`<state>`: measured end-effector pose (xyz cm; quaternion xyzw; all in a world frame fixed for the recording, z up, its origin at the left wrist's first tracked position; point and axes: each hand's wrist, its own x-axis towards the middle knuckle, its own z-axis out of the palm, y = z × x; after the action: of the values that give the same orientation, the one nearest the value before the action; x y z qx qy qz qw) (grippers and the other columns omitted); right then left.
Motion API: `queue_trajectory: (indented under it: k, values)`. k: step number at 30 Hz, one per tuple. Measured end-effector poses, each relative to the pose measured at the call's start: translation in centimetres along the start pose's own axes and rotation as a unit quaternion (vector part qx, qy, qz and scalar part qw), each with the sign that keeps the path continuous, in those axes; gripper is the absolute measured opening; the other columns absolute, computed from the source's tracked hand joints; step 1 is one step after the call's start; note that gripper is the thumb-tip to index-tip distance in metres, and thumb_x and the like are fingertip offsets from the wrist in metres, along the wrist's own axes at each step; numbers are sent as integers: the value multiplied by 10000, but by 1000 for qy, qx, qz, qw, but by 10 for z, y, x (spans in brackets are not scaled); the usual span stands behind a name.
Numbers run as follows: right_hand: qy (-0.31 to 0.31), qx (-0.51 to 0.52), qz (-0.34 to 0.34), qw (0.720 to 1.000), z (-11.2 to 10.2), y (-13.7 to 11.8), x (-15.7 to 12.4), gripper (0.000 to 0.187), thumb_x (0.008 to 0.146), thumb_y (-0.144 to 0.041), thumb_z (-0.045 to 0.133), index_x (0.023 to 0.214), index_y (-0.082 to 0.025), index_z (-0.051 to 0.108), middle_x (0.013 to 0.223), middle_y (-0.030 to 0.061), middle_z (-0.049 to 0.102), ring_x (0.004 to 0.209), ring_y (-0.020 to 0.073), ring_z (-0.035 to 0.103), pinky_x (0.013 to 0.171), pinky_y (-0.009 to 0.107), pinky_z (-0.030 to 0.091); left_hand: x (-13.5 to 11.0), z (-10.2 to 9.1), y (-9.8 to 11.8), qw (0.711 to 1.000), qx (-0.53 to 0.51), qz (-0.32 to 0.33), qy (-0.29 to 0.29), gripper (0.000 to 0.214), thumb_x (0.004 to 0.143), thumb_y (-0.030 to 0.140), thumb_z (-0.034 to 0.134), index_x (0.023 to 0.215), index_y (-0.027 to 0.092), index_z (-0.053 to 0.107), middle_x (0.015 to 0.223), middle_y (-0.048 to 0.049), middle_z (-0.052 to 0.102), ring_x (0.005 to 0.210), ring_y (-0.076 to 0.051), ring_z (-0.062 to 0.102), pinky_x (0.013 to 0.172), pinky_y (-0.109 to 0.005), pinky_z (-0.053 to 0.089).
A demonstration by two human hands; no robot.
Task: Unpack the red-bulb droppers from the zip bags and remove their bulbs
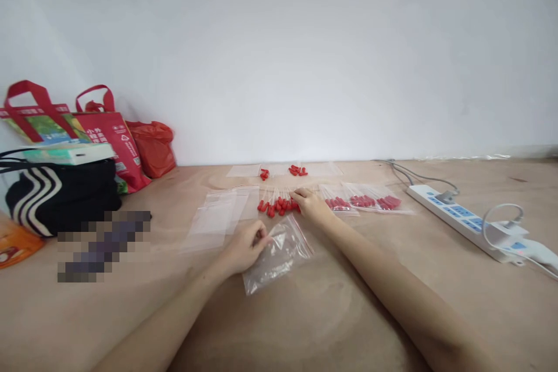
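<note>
My left hand (244, 245) is closed, thumb and fingers pinching the left edge of a clear zip bag (281, 258) that lies slanted on the table. Just beyond the bag, a fanned pile of red-tipped white sticks (275, 206) points its red ends toward me. Over the right side of this pile, my right hand (308, 202) has its fingers pinched together at the thin stems; the exact number between them is hidden. Flat empty zip bags (218, 216) overlap to the left. Filled bags of red-tipped sticks (364, 201) lie in a row to the right.
Small groups of red-tipped sticks (298, 171) lie on bags near the wall. A white power strip (457, 215) with plugs and cables stretches along the right. Shopping bags (117, 139), a red plastic bag (152, 145) and a black striped bag (82, 197) stand at left.
</note>
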<state>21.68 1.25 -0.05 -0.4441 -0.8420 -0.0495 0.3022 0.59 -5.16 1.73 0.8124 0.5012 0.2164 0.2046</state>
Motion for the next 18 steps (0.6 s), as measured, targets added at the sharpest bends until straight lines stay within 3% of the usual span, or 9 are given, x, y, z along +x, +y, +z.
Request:
queue_trajectory:
  k: [3,6,8,11,14,16,18]
  values:
    - [-25,-32,-25,999,2,-3,-1,272,799,-89,415,1004,-168,574,953,79,589,887,192,501,786,293,365,8,-24,-30,987,-59,-74,132,194,747,379,413,700,191,414,638,16,549,588,-133,529,555,-235,395]
    - [-38,-58,-33,997,0,-5,-1,241,826,-142,395,963,-181,589,898,79,600,873,205,483,770,322,337,14,-48,-68,935,-22,-204,291,209,733,383,438,816,195,403,689,-3,598,624,-161,568,581,-259,416]
    - [-39,-69,-31,996,-2,-6,-3,225,841,-216,398,948,-188,593,894,84,599,874,213,472,757,335,323,14,-58,-87,910,41,-289,294,273,716,370,474,902,181,407,763,-46,621,717,-212,591,624,-301,426]
    - [-15,-82,-7,996,-6,-1,-8,254,852,-274,378,959,-191,593,934,91,589,894,214,456,765,342,303,10,-61,-95,890,156,-366,224,363,702,362,487,973,125,440,907,-149,603,874,-315,565,694,-389,423]
    - [45,-91,53,993,-11,16,-20,255,838,-261,391,963,-184,600,944,90,587,901,208,454,771,331,302,6,-55,-86,878,286,-312,224,413,721,340,455,1041,79,469,1094,-220,515,1063,-372,450,818,-461,369]
    - [72,-97,92,988,-16,32,-32,239,814,-256,420,932,-177,613,919,90,592,896,212,457,765,328,309,6,-49,-80,896,327,-213,212,455,772,313,377,1158,80,430,1247,-206,409,1180,-333,349,909,-446,315]
    - [74,-109,118,984,-22,50,-46,240,787,-267,446,927,-172,616,897,87,595,881,217,462,752,327,318,8,-43,-78,927,323,-133,139,499,817,322,300,1272,122,347,1366,-148,283,1265,-280,232,983,-423,243]
